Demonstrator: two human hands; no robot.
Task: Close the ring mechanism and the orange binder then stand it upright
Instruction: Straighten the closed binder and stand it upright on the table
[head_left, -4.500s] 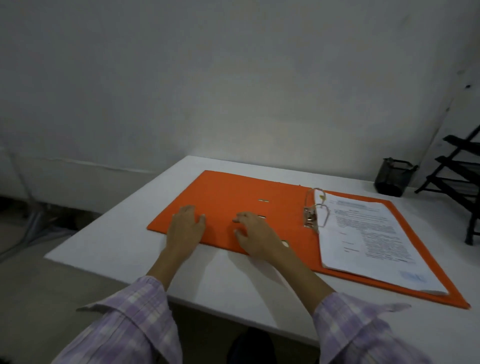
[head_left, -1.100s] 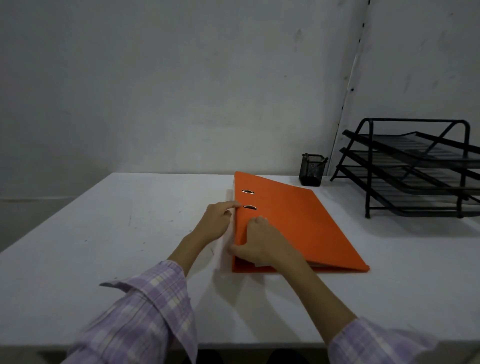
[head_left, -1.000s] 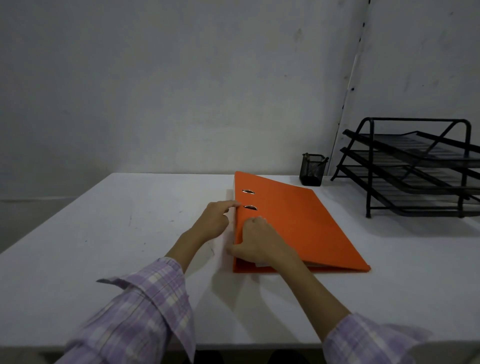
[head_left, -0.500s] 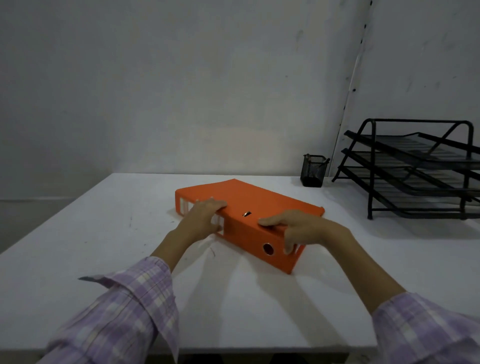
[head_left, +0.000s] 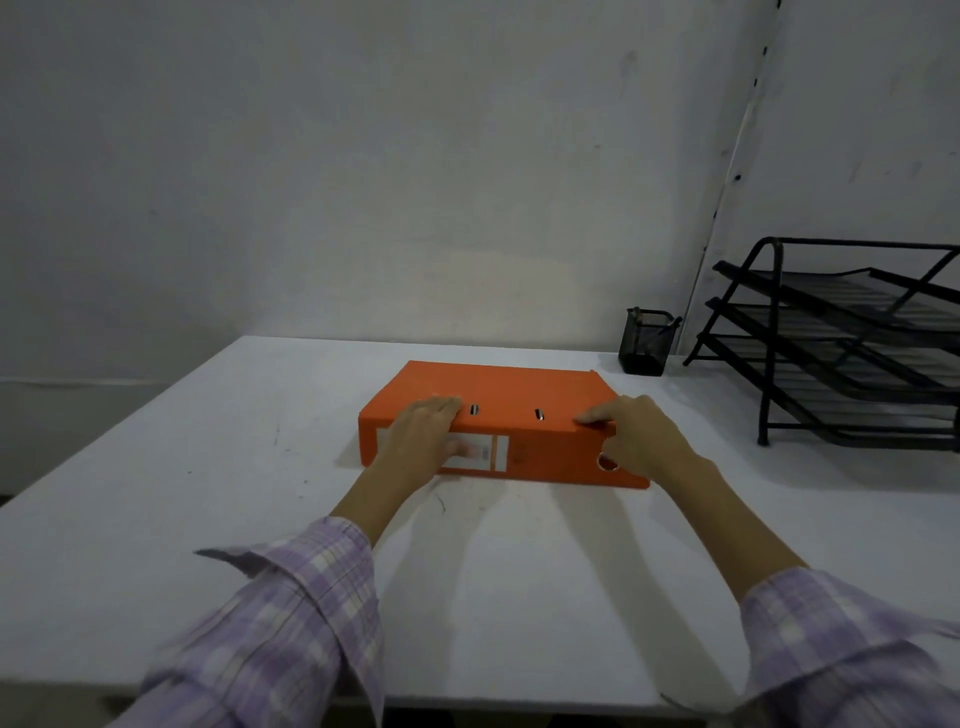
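The orange binder is shut and lies flat near the middle of the white table, its spine turned toward the person. It is judged stiff-boarded, weighted by the paper inside, with a smooth cover that could slide; a hold at both spine ends suits tipping it up.

The left hand is laid over the spine's nine o'clock end, fingers pressed together. The right hand grips the three o'clock end, fingers curled over the top edge, thumb by the finger hole.

Half a second ago the binder was set diagonally; it has since been squared to the table edge. The mesh pen cup stands at one o'clock.
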